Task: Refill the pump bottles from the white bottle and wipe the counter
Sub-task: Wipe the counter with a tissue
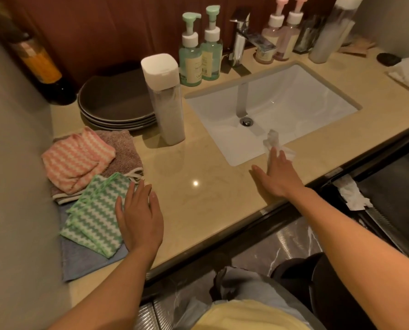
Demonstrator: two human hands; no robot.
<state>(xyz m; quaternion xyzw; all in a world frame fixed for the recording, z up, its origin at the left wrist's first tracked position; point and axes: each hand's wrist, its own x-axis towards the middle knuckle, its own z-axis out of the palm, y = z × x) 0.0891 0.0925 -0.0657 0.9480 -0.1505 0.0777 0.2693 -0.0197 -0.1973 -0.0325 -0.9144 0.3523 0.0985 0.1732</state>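
Observation:
A tall white bottle (166, 101) with a white cap stands on the beige counter (198, 167), left of the sink. Two green pump bottles (199, 48) stand behind it and two pink pump bottles (283, 32) stand right of the tap. My left hand (139, 217) lies flat with straight fingers, partly on a green-and-white striped cloth (94, 217). At the sink's front edge my right hand (276, 175) reaches forward with fingers extended against a crumpled white tissue (276, 144).
A white sink (270, 108) with a chrome tap (242, 36) fills the middle. Stacked grey plates (113, 103), a pink striped cloth (77, 160), a brown towel and a blue cloth (79, 260) lie at left. Another tall container (334, 29) stands at the back right.

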